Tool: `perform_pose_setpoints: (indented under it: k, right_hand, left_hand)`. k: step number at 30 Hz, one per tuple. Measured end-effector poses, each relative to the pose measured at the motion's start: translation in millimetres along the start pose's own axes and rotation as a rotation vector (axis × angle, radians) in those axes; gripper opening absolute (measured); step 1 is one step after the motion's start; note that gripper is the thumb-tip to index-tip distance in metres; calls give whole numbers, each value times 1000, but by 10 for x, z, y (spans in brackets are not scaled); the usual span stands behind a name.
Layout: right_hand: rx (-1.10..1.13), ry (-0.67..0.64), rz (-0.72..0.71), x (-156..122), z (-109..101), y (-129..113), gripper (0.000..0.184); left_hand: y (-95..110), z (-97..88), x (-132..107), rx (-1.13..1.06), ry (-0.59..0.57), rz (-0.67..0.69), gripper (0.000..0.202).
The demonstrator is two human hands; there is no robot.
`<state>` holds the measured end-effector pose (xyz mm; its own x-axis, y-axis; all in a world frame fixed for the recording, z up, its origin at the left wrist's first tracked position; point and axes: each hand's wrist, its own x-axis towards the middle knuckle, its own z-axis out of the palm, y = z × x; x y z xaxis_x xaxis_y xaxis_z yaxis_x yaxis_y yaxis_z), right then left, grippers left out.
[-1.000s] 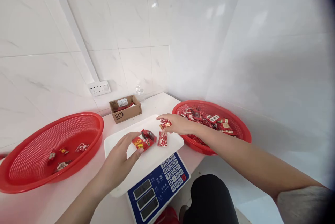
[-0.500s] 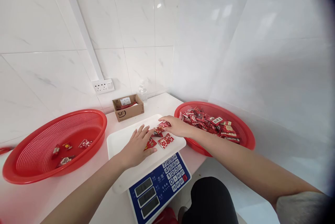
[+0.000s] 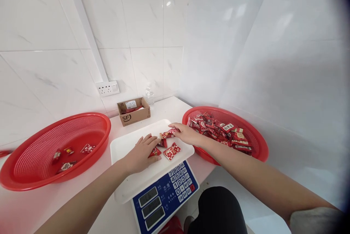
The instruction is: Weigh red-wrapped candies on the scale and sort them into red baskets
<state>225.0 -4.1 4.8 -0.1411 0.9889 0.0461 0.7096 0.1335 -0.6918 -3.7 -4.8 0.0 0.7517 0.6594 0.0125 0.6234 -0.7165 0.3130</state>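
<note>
My left hand [image 3: 143, 154] lies palm down over the white tray [image 3: 121, 149], its fingers spread and partly covering a red wrapped snack packet [image 3: 155, 152]. The fingers of my right hand [image 3: 188, 134] close on a red and pink snack packet [image 3: 167, 133] near the tray's far right side. Another dark red packet [image 3: 163, 142] is partly hidden between the two hands. Nearer to me, a packet with red flowers on white [image 3: 172, 151] lies flat, touched by neither hand. The tray sits on a blue weighing scale [image 3: 164, 188] with keys and three displays.
At the right, a red basket [image 3: 261, 145] holds a heap of red packets. The red basket [image 3: 102, 137] at the left has several packets in it. Behind the tray stand a cardboard box [image 3: 136, 116] and a clear plastic bottle [image 3: 149, 96]. A tiled wall closes the back.
My right hand has drawn slightly right, and the packet at its fingers shows more of its length. My left hand has shifted slightly left and stays over the packets.
</note>
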Motion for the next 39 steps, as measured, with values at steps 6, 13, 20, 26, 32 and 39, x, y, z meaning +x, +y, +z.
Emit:
perform_pose_setpoints:
  k: [6, 13, 20, 26, 32, 39]
  right_hand:
    - [194, -144, -34, -41, 51, -81, 38]
    - [305, -48, 17, -145, -143, 26, 36]
    - [213, -43, 37, -220, -80, -40, 33]
    - [370, -55, 38, -323, 35, -270, 34]
    - [566, -362, -70, -686, 173, -670, 40]
    - [231, -250, -210, -795, 126, -579, 40]
  left_hand:
    - [-189, -100, -124, -15, 123, -125, 57]
    - [-753, -349, -528, 80, 315, -432, 58]
    - [-783, -373, -755, 66, 288, -516, 61]
    - [-184, -300, -656, -68, 312, -340, 49]
    - [475, -219, -558, -393, 123, -89, 29]
    - [449, -35, -598, -162, 195, -131, 30]
